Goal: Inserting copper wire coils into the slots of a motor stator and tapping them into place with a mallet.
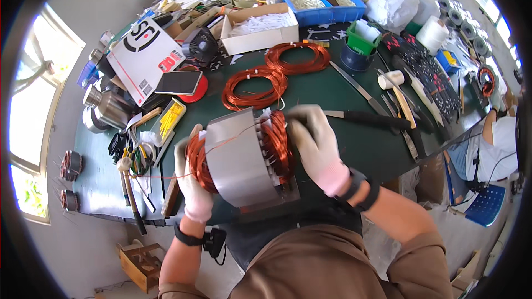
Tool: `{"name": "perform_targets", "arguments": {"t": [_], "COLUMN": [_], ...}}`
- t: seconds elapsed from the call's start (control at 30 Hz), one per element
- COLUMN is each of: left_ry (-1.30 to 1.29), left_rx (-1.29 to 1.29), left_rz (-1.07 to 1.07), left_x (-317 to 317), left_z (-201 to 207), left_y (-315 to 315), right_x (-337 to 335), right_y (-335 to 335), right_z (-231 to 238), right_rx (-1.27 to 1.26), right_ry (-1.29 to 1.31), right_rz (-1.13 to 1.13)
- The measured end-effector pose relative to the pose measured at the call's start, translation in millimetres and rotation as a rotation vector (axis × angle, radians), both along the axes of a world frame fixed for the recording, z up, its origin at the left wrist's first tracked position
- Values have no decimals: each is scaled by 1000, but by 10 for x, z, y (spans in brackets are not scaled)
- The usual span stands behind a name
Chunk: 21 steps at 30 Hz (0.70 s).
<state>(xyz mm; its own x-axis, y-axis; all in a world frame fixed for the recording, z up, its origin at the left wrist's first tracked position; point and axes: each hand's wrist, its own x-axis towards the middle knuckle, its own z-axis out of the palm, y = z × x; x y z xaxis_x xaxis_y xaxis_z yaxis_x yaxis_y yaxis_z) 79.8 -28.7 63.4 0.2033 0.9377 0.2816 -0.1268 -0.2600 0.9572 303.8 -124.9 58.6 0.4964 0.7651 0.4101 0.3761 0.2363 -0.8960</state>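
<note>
A gloved left hand point(191, 180) cups the copper windings at the near end of a grey motor stator point(241, 155) lying on its side at the green table's point(343, 133) front edge, while the gloved right hand point(316, 144) presses closed over the far windings. Two copper wire coils point(255, 86) lie behind.

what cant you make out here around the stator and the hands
- Head view: the left hand fingers are hidden behind the motor stator.
- Head view: the stator's underside and the green table beneath it are covered by the stator.
- Head view: the right hand palm faces the copper winding, so its grip is hidden.
</note>
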Motion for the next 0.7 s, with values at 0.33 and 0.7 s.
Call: {"name": "perform_targets", "arguments": {"t": [0.33,0.7], "left_ry": [683,648], "left_rx": [585,688], "left_rz": [-205,-142], "left_x": [-495,-500], "left_z": [155,-91], "left_y": [-569,-544], "right_x": [-37,2], "right_y": [-558,-530], "right_z": [265,61], "right_rx": [-168,-90], "right_ry": [-1084,-999], "right_rz": [311,361]}}
